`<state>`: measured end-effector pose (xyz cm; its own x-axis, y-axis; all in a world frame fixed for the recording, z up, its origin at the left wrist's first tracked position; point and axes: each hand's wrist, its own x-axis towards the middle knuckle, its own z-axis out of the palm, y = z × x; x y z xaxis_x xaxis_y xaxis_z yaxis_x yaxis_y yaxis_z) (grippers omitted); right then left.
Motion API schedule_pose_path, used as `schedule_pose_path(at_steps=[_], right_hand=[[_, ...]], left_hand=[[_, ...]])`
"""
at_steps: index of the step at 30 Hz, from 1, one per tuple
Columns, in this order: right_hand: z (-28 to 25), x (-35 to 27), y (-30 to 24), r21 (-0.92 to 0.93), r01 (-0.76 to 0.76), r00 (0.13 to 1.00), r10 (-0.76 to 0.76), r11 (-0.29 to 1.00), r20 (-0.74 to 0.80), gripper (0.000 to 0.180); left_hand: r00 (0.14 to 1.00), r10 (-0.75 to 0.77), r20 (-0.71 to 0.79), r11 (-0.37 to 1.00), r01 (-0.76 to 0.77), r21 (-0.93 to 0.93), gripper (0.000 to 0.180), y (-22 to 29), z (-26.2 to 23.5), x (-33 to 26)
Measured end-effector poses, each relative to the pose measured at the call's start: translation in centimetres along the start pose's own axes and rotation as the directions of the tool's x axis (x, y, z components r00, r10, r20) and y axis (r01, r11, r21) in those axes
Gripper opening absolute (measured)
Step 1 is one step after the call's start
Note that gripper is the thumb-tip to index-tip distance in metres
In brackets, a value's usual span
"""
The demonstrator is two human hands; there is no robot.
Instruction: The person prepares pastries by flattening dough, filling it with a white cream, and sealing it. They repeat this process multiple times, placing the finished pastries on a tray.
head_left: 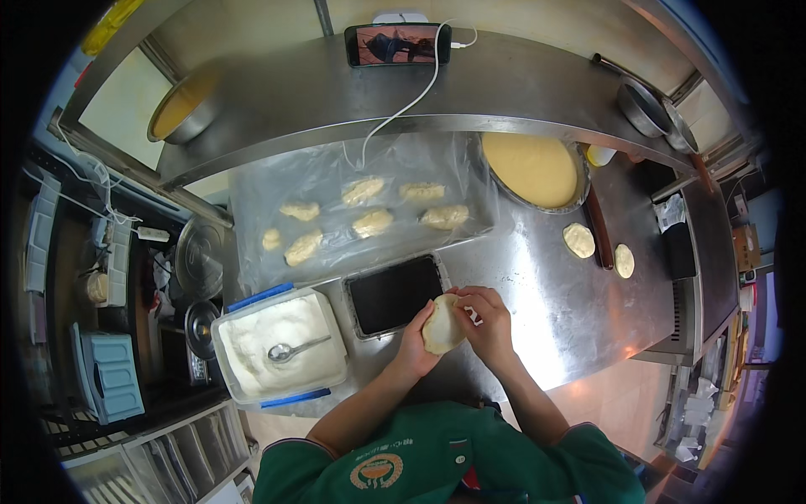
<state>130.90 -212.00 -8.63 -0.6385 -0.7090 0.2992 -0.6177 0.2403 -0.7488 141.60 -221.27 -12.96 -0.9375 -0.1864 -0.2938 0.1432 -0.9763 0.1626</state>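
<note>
Both hands, left (413, 343) and right (487, 323), grip closed on a pale round dough piece (442, 325) at the steel table (554, 302) front edge; filling probably hidden inside.

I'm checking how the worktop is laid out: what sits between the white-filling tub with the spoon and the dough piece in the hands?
In the head view, a dark rectangular tray lies between the tub and the dough piece.

Dough piece (442, 328) partly hidden by hands, phone (397, 44) screen blurred
</note>
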Motion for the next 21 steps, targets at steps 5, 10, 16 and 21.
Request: schedule_pose_path(at_steps=[5,10,16,21], right_hand=[[0.0,-0.1,-0.4,0.003,0.018,1.000,-0.018,1.000,0.003,0.014],[-0.4,-0.1,0.4,-0.102,0.058,0.989,-0.043,0.993,0.142,0.013],[1.3,-0.7,0.4,-0.104,0.163,0.987,-0.162,0.981,0.022,0.011],[0.3,-1.0,0.3,-0.018,0.042,0.989,-0.039,0.999,0.146,0.012]], left_hand=[[0.996,-0.011,-0.092,1.000,0.010,-0.008,0.045,0.6,-0.5,0.0],[0.993,-0.012,-0.118,0.999,0.016,0.029,0.043,1.1,-1.6,0.1],[0.981,-0.066,-0.181,0.997,0.055,-0.062,0.039,-0.9,-2.8,0.0],[0.976,-0.087,-0.202,0.996,0.086,-0.014,0.036,-0.2,-2.2,-0.8]])
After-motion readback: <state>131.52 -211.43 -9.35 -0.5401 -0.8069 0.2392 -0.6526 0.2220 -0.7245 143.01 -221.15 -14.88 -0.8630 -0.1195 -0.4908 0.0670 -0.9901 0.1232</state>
